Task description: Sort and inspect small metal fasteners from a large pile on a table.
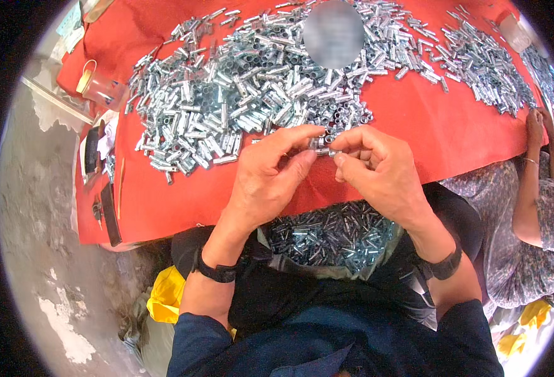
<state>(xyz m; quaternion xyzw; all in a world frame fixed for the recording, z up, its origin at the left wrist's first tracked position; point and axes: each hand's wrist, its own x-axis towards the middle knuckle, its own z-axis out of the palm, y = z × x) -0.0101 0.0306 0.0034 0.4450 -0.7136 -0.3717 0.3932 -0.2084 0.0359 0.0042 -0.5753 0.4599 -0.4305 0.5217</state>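
My left hand and my right hand meet over the near edge of a red cloth-covered table. Between their fingertips they pinch small silver metal sleeves. Just beyond my fingers lies a big heap of the same short metal tubes. In my lap, under my hands, a pouch of cloth holds many more metal pieces. Each wrist wears a black band.
A second pile of metal tubes lies at the table's right, where another person's hand rests. A clear plastic cup and dark tools sit along the left edge. Rough concrete floor lies left; a yellow bag sits beside my leg.
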